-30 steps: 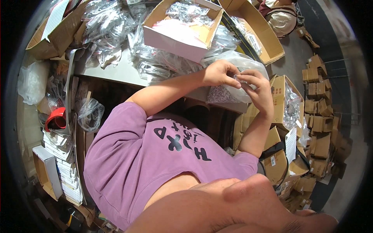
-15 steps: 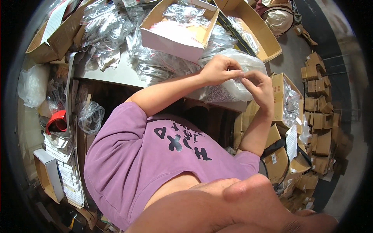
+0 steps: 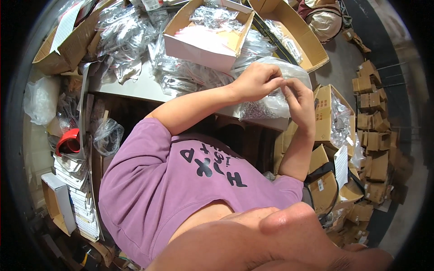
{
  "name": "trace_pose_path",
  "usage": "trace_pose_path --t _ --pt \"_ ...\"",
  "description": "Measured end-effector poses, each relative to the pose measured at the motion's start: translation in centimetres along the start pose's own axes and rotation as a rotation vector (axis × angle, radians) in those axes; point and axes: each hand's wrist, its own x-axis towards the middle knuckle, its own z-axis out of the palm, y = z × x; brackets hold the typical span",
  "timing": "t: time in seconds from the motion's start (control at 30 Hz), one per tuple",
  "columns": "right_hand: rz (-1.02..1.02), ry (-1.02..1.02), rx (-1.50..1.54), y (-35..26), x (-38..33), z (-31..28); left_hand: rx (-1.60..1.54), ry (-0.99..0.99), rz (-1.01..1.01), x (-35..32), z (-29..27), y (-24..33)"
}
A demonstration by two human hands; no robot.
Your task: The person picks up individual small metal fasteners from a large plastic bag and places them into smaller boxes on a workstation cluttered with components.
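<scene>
Between hands (image 3: 276, 89), clear crumpled bag (image 3: 289, 72)

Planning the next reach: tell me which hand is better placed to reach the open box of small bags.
Likely the left hand: it sits nearer the open box; the right hand lies farther off. Both pinch the clear bag.

Open pink-sided box (image 3: 199, 45) on table; red tape dispenser (image 3: 68, 141) lower left; stacked cardboard boxes (image 3: 373, 135) right.

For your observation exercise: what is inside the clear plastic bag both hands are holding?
The clear plastic bag holds many small silvery metal parts. The left hand and right hand cover its middle.
</scene>
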Motion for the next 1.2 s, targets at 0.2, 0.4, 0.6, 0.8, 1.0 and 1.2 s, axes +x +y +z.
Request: trace_pose_path --t 0.2,0.4,0.6,0.8,1.0,1.2 --pt "0.095 0.013 0.141 -0.6 -0.4 -0.1 -0.131 -0.045 -0.13 0.2 0.0 0.3" --pt "0.07 -0.011 0.213 -0.2 -0.5 -0.5 -0.288 -0.107 -0.227 0.8 -0.7 0.3" --pt "-0.007 -0.065 0.481 -0.8 -0.2 -0.2 -0.191 -0.133 -0.099 0.7 -1.6 2.4" --pt "-0.129 -0.062 0.58 -1.5 -0.1 0.2 0.085 -0.175 0.096 1.0 -3.4 5.0" --pt "-0.121 -0.043 0.533 0.7 -0.2 -0.5 0.416 0.054 0.266 5.3 -10.6 4.3" --pt "0.045 -0.018 -0.252 3.0 0.5 0.4 0.518 0.09 -0.282 10.2 -19.9 -1.7"
